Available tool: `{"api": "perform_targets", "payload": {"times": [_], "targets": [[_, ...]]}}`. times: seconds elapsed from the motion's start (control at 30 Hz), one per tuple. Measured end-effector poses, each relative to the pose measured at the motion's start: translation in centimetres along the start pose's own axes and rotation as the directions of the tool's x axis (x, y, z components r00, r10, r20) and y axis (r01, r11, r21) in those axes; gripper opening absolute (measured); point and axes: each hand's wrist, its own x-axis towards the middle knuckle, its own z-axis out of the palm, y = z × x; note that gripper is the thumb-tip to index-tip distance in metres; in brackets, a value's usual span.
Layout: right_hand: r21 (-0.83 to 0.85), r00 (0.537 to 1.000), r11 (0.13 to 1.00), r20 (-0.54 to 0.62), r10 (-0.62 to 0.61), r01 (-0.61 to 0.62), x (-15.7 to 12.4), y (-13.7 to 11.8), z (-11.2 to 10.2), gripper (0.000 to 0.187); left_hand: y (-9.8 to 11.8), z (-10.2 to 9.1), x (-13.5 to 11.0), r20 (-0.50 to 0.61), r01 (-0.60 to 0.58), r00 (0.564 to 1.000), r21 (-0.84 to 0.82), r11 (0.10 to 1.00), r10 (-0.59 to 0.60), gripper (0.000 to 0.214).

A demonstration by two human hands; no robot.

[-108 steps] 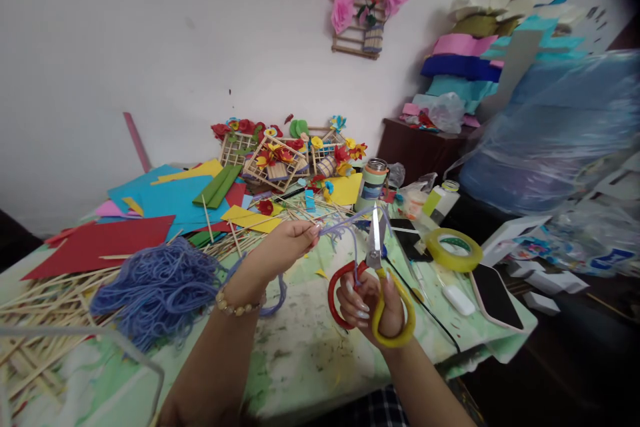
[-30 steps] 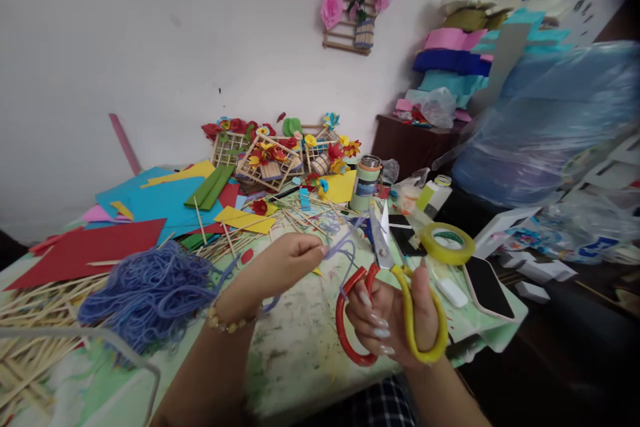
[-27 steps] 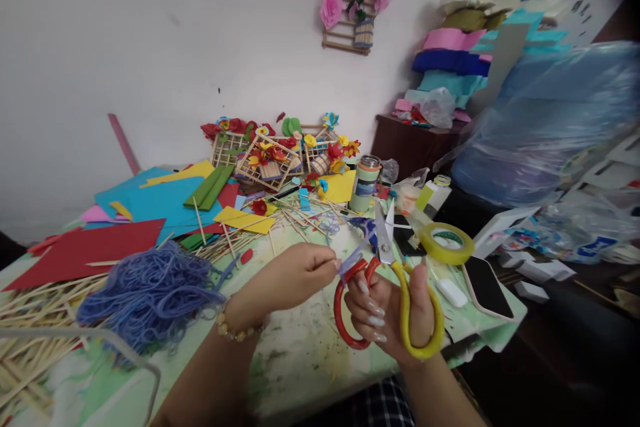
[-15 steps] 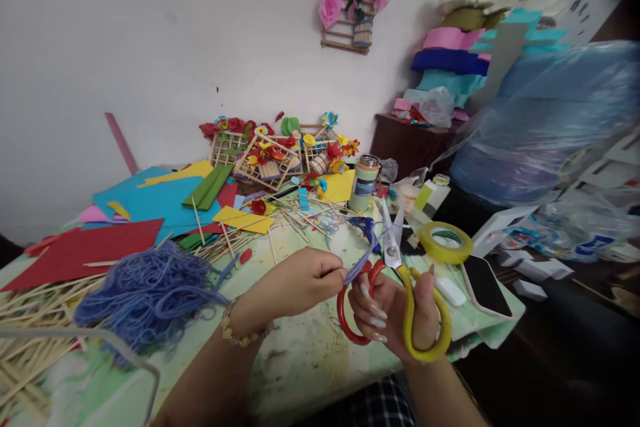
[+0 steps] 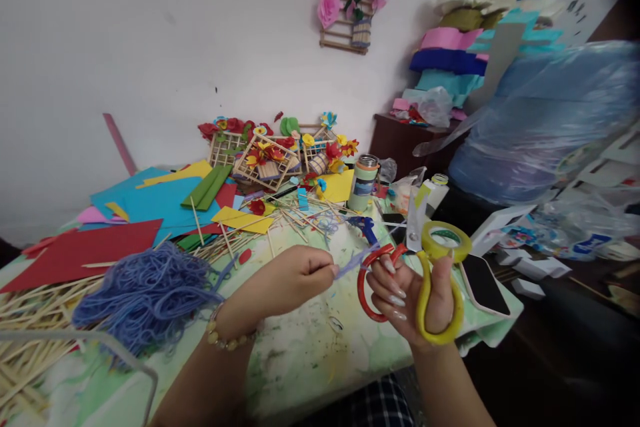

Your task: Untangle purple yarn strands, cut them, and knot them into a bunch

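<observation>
My left hand (image 5: pixel 305 278) is closed in a pinch on purple yarn strands (image 5: pixel 357 258), which stretch across toward my right hand. With my right hand (image 5: pixel 400 293) I hold a pair of scissors (image 5: pixel 414 230), fingers at the red loop and thumb through the yellow one. The scissor blades are spread apart and point up and away from me. Whether the strands touch my right fingers or only pass behind the red handle, I cannot tell. A tangled heap of purple yarn (image 5: pixel 145 297) lies left of my left wrist.
Behind the scissors are a blue glue gun (image 5: pixel 364 225) and a thermos (image 5: pixel 363 181). A yellow tape roll (image 5: pixel 465 235) and a phone (image 5: pixel 484 285) lie at right. Colored paper (image 5: pixel 145 203), thin wooden sticks (image 5: pixel 30 347) and small flowered stick frames (image 5: pixel 267 161) cover the left and back.
My right hand has moved right and slightly up with the scissors, and their blades are spread wider. My left hand has shifted slightly left, so the hands are farther apart.
</observation>
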Motion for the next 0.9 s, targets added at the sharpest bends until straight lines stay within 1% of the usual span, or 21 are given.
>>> {"api": "perform_targets", "payload": {"times": [0.07, 0.13, 0.2, 0.23, 0.27, 0.3, 0.33, 0.37, 0.4, 0.43, 0.47, 0.5, 0.57, 0.63, 0.7, 0.8, 0.87, 0.9], "targets": [[-0.074, 0.998, 0.997, -0.056, -0.022, 0.018, -0.1, -0.7, -0.3, 0.069, -0.6, -0.6, 0.1, -0.091, 0.021, 0.996, -0.046, 0.999, -0.025, 0.034], [-0.188, 0.991, 0.982, -0.12, -0.057, 0.034, 0.0, -1.1, -1.0, 0.064, -1.5, -1.5, 0.3, -0.162, 0.054, 0.984, -0.137, 0.989, -0.076, 0.034], [-0.356, 0.976, 0.934, -0.204, -0.081, 0.003, 0.2, -1.1, -2.3, 0.058, -2.7, -2.5, 0.4, -0.227, 0.074, 0.966, -0.219, 0.973, -0.125, 0.036], [-0.469, 0.96, 0.882, -0.266, -0.087, -0.05, 0.3, -1.0, -3.1, 0.054, -3.2, -3.0, 0.4, -0.258, 0.081, 0.955, -0.248, 0.965, -0.146, 0.037], [-0.594, 0.936, 0.793, -0.339, -0.094, -0.136, 0.5, -0.8, -4.0, 0.05, -3.7, -3.5, 0.3, -0.281, 0.088, 0.945, -0.271, 0.959, -0.166, 0.038], [-0.709, 0.903, 0.662, -0.414, -0.112, -0.243, 0.7, -0.7, -4.9, 0.047, -4.1, -3.9, 0.3, -0.301, 0.092, 0.936, -0.293, 0.952, -0.183, 0.038], [-0.794, 0.867, 0.498, -0.475, -0.148, -0.35, 1.0, -0.5, -5.8, 0.043, -4.3, -4.3, 0.2, -0.319, 0.096, 0.926, -0.317, 0.944, -0.201, 0.038], [-0.839, 0.838, 0.325, -0.511, -0.193, -0.436, 1.2, -0.3, -6.6, 0.04, -4.5, -4.5, 0.2, -0.334, 0.1, 0.917, -0.339, 0.935, -0.219, 0.038], [-0.853, 0.822, 0.166, -0.521, -0.23, -0.494, 1.4, -0.1, -7.2, 0.038, -4.5, -4.7, 0.1, -0.34, 0.106, 0.911, -0.355, 0.929, -0.234, 0.038], [-0.853, 0.821, 0.033, -0.512, -0.254, -0.521, 1.6, 0.1, -7.8, 0.038, -4.6, -4.8, 0.1, -0.337, 0.115, 0.909, -0.361, 0.925, -0.244, 0.038], [-0.846, 0.828, -0.069, -0.496, -0.261, -0.528, 1.8, 0.3, -8.3, 0.038, -4.5, -4.8, 0.1, -0.32, 0.125, 0.915, -0.357, 0.926, -0.247, 0.039], [-0.837, 0.838, -0.15, -0.48, -0.26, -0.526, 1.9, 0.5, -8.7, 0.038, -4.5, -4.8, 0.1, -0.293, 0.135, 0.925, -0.344, 0.929, -0.243, 0.041], [-0.805, 0.847, -0.277, -0.459, -0.27, -0.524, 2.0, 0.9, -9.5, 0.042, -4.5, -4.6, 0.2, -0.235, 0.141, 0.947, -0.304, 0.942, -0.218, 0.044], [-0.777, 0.849, -0.35, -0.439, -0.296, -0.523, 1.8, 1.1, -10.3, 0.046, -4.6, -4.2, 0.6, -0.187, 0.132, 0.964, -0.27, 0.954, -0.186, 0.044], [-0.779, 0.859, -0.369, -0.418, -0.296, -0.506, 1.4, 1.3, -11.1, 0.047, -4.7, -3.8, 1.2, -0.137, 0.135, 0.975, -0.26, 0.956, -0.175, 0.042], [-0.837, 0.892, -0.332, -0.354, -0.281, -0.436, 0.5, 1.0, -12.2, 0.048, -4.8, -3.3, 2.2, -0.063, 0.142, 0.984, -0.271, 0.952, -0.165, 0.04], [-0.888, 0.916, -0.273, -0.298, -0.268, -0.369, -0.1, 0.4, -12.3, 0.046, -4.6, -2.9, 2.8, -0.05, 0.147, 0.985, -0.264, 0.953, -0.166, 0.04], [-0.916, 0.928, -0.228, -0.272, -0.255, -0.331, -0.3, -0.1, -12.2, 0.043, -4.5, -2.7, 3.1, -0.049, 0.153, 0.984, -0.255, 0.955, -0.171, 0.039]]}}
